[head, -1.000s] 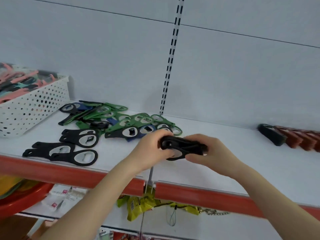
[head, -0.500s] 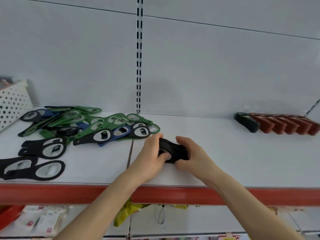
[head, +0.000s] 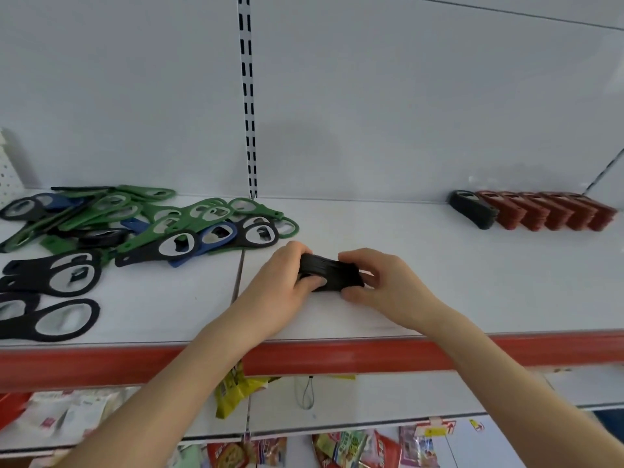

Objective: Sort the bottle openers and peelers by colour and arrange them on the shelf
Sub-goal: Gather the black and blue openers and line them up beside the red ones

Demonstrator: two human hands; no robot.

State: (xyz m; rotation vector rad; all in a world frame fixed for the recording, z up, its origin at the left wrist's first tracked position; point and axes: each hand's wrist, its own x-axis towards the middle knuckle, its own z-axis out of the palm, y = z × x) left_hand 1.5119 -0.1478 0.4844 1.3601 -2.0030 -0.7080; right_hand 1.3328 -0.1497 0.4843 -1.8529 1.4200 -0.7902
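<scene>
I am bringing the stack of black openers (head: 329,273) down: a second ago I was holding it in the air over the front lip, and now it is sitting on edge on the shelf (head: 439,292), further in. My left hand (head: 283,275) is curling round its left end, thumb pressing the near face. My right hand (head: 381,285) is pinching the right end, fingers over the top and thumb below. So the blacks are gathered into one block, I judge, but not yet placed.

Well off beyond my right hand, a black stack (head: 472,211) is heading a row of red stacks (head: 547,214) along the back wall. To the left of my left hand the unsorted pile (head: 189,228) of green, blue and black is lying close, with loose black openers (head: 64,275) further left. Nothing is lying between my right hand and that row.
</scene>
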